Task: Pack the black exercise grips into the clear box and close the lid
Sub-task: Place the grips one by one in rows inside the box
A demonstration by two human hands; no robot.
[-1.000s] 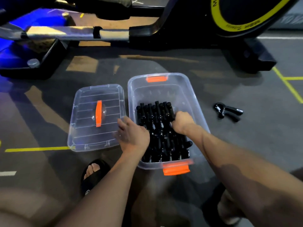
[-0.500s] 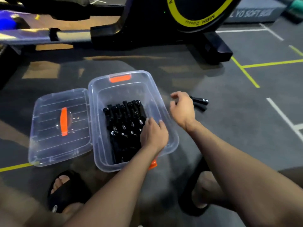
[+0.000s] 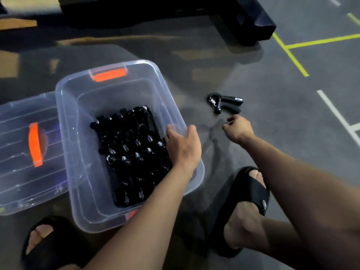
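Observation:
A clear box with orange latches stands open on the floor. Several black exercise grips lie packed in rows inside it. My left hand rests on the box's right rim, fingers curled over the edge and touching the grips. One more black grip lies on the floor to the right of the box. My right hand hovers just below that grip, fingers loosely curled and holding nothing. The clear lid, with an orange handle, lies flat to the left of the box.
The black base of an exercise machine stands at the back. My feet in black sandals sit at the lower left and lower right. Yellow and white lines mark the grey floor on the right.
My right hand came out of the box and reached right to the loose grip on the floor. My left hand moved from the box's left side onto its right rim.

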